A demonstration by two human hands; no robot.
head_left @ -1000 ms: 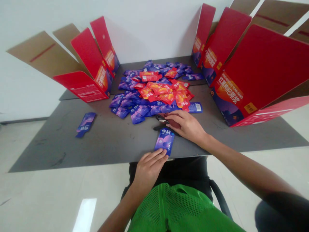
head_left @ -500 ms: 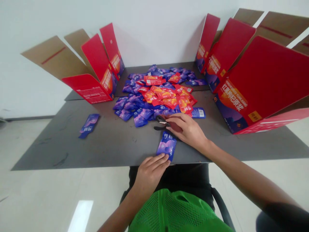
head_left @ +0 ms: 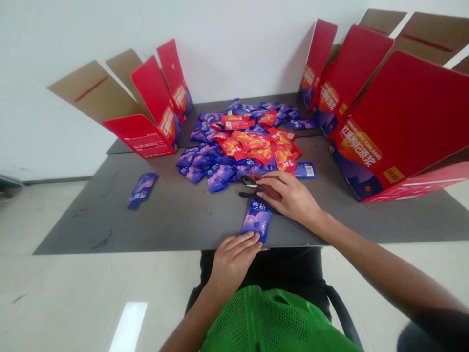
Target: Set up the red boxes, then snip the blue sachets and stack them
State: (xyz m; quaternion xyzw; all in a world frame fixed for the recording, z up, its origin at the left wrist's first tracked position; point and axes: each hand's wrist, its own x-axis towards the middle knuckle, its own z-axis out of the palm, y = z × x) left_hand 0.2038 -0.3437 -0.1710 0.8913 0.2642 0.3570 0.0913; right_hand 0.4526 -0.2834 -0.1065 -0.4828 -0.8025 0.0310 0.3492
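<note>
My left hand rests at the near table edge, fingers together and flat, fingertips touching the bottom of a blue sachet that lies on the grey table. My right hand lies just above that sachet, fingers curled over black-handled scissors, whose handles show at its left. A heap of blue and red-orange sachets covers the table's middle, just beyond the scissors.
One stray blue sachet lies at the left. An open red carton stands at the back left, and several open red cartons stand along the right. A green mesh bag sits in my lap.
The camera has shifted a little, so everything sits slightly right and lower. Both hands stay where they were on the sachet and the scissors.
</note>
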